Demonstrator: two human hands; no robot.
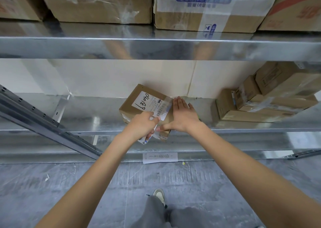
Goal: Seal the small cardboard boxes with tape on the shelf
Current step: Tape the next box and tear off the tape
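Observation:
A small cardboard box (137, 98) with a white label marked in black handwriting lies on the metal shelf (97, 118), near its front edge. A strip of clear tape (167, 104) runs across the box's top. My right hand (182, 116) lies flat on the right side of the box, fingers straight, thumb stretched left along the tape. My left hand (143, 125) is curled at the box's front corner, gripping a tape roll (147, 139) that is mostly hidden under the fingers.
A stack of several taped small boxes (264, 99) sits at the right of the same shelf. Large cartons (104, 3) fill the shelf above. A slanted metal rail (43, 121) crosses at the left. A paper slip (159, 157) lies on the floor below.

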